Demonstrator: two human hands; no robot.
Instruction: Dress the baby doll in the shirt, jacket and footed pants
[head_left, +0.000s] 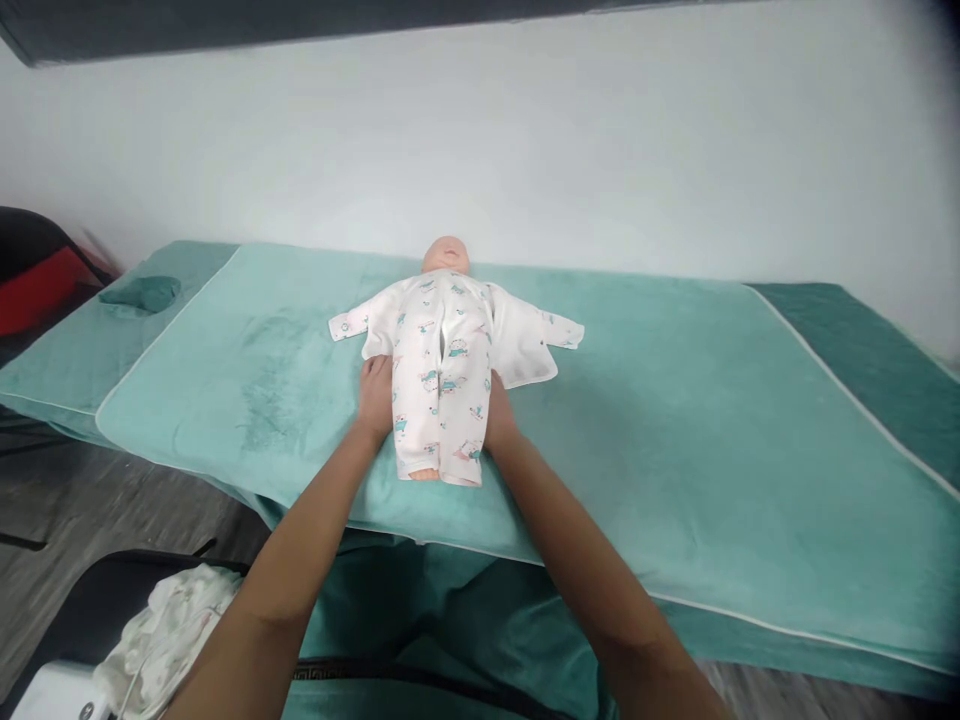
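The doll [448, 256] lies on its back at the centre of the frame, head toward the top. A white printed garment with two legs [459, 400] covers its front, a bit of one foot showing at the lower hem; whether it is worn or merely laid on, I cannot tell. Beneath it, a white jacket [523, 340] spreads out on both sides, sleeves outstretched.

The left hand [376, 392] and right hand [498, 408] flank the legs, against their edges. Their fingers are partly hidden by the cloth, so I cannot tell whether they grip anything.

Should the hands pull unevenly, the legs could twist; a tug on the cloth could drag the doll askew or bunch the loose jacket under it.

Around them stretches the green-covered bed [690, 450]. At lower left, a crumpled cloth [176, 625] sits on a black chair [101, 600].
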